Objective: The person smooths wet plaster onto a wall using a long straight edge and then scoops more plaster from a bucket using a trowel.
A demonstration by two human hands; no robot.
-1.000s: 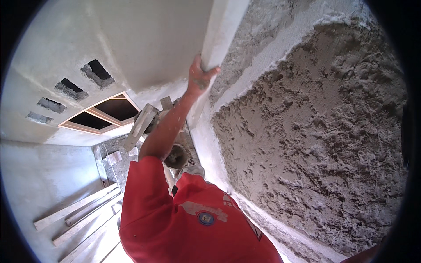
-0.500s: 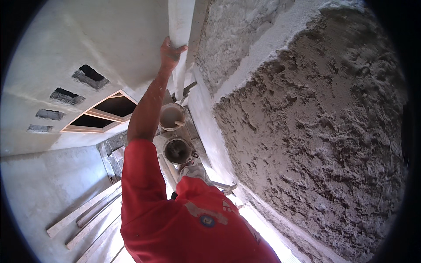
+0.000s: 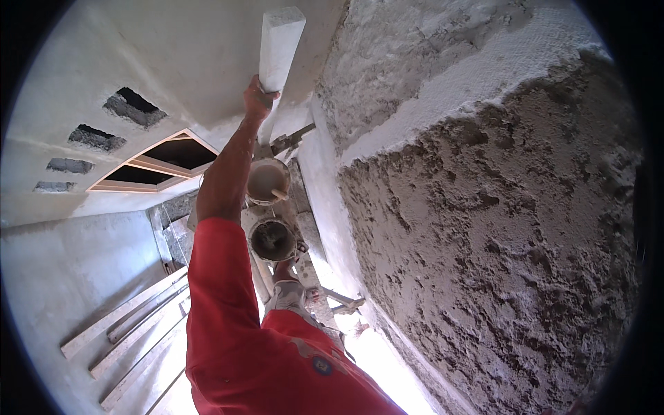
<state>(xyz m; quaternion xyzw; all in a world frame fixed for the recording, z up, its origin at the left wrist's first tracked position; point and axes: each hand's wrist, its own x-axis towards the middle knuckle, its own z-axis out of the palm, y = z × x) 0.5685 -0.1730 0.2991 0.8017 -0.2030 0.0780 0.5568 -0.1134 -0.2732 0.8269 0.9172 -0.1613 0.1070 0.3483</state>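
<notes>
My left hand (image 3: 257,97) is raised at arm's length in a red sleeve and is closed around the lower end of a long white rectangular bar (image 3: 280,41). The bar stands upright beside the corner where a smooth white wall meets the plastered wall. To its right is a wide patch of rough grey plaster (image 3: 498,242), with a smoother pale band (image 3: 484,83) above it. My right hand is out of sight.
Far below stand two buckets, one pale inside (image 3: 268,181) and one dark inside (image 3: 273,239). My foot (image 3: 287,294) rests near them. Wooden planks (image 3: 124,325) lie on the floor at left. The left wall has a wood-framed opening (image 3: 159,162) and several rough holes (image 3: 131,107).
My left hand has moved left, off the edge of the plastered wall, and now grips the white bar out in front of the smooth wall. The buckets have come into view.
</notes>
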